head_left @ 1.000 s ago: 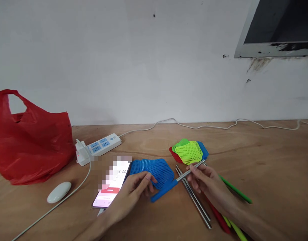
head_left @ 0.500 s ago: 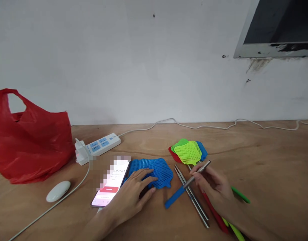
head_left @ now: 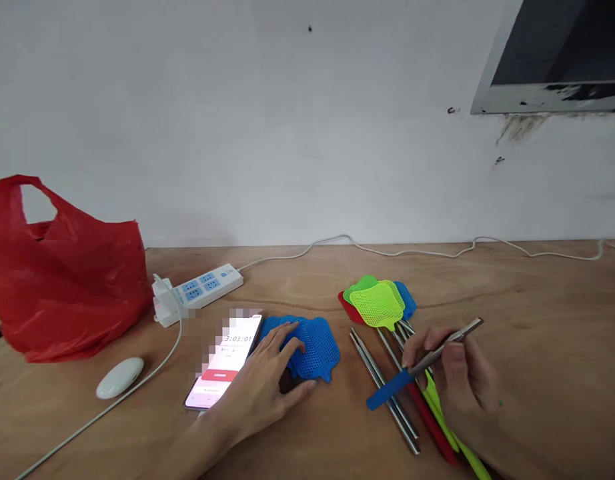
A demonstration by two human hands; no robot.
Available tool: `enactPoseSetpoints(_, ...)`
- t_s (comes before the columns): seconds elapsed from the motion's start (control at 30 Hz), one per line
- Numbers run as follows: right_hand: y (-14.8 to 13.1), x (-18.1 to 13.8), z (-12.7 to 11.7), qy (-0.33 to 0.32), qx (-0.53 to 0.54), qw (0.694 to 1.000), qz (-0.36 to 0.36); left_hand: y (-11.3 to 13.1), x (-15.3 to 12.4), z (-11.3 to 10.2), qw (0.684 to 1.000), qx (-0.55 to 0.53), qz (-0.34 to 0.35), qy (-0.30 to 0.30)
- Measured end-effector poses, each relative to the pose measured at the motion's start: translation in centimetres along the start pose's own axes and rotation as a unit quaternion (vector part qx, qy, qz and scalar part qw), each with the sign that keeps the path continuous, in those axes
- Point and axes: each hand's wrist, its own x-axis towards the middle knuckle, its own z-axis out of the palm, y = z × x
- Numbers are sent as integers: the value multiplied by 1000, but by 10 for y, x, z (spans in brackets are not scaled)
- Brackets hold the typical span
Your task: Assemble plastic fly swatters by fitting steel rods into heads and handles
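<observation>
My left hand (head_left: 275,370) rests with fingers apart on several blue mesh fly swatter heads (head_left: 321,350) that overlap beside a lit phone (head_left: 227,360). My right hand (head_left: 455,370) is closed around a fly swatter handle (head_left: 395,389), a metal rod with a blue grip pointing down to the left. Below that grip, loose metal rods (head_left: 387,400) lie side by side. Assembled swatters with a yellow-green head (head_left: 376,305), a green head (head_left: 363,283), a red head (head_left: 348,308) and a blue head (head_left: 406,300) lie fanned behind, their handles partly hidden by my right hand.
On the left stand a red plastic bag (head_left: 67,280) and a white power strip (head_left: 207,292). A white oval object (head_left: 120,377) lies near a white cable (head_left: 87,430). Another thin cable (head_left: 412,253) runs along the wall.
My right hand has moved right with the blue-gripped handle, away from the blue heads. The heads under my left hand have shifted slightly left, and its fingers have bent a little.
</observation>
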Motion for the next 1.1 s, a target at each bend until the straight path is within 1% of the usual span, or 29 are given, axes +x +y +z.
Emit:
enactPoseSetpoints(0.07,-1,1,2,-73,-47,996,28,-3,0,2,1000,3,-5,7)
enactPoseSetpoints(0.13,-4,3,5,-151,-91,983,51,-4,0,3,1000,6,-9,8)
enactPoseSetpoints(0.17,-6,4,8,-178,-107,976,58,-4,0,3,1000,7,-11,6)
enactPoseSetpoints(0.23,-8,7,11,-203,-124,969,67,-2,1,1,1000,5,-15,4)
enactPoseSetpoints(0.3,-8,9,14,-212,-121,966,82,0,3,-1,1000,-2,-17,3)
enactPoseSetpoints(0.43,-4,9,14,-203,-84,967,129,2,5,-5,1000,-23,-11,12)
enactPoseSetpoints(0.57,-4,8,14,-207,-60,961,174,-1,5,-4,1000,-11,-9,21)
enactPoseSetpoints(0.77,-1,7,14,-233,-68,953,179,-5,4,-2,1000,2,-25,2)
enactPoseSetpoints(1.0,-6,10,15,-218,-81,955,186,-8,5,0,999,-19,-27,35)
enactPoseSetpoints(1.1,-5,12,15,-221,-102,952,186,-7,5,-1,999,-26,-28,35)
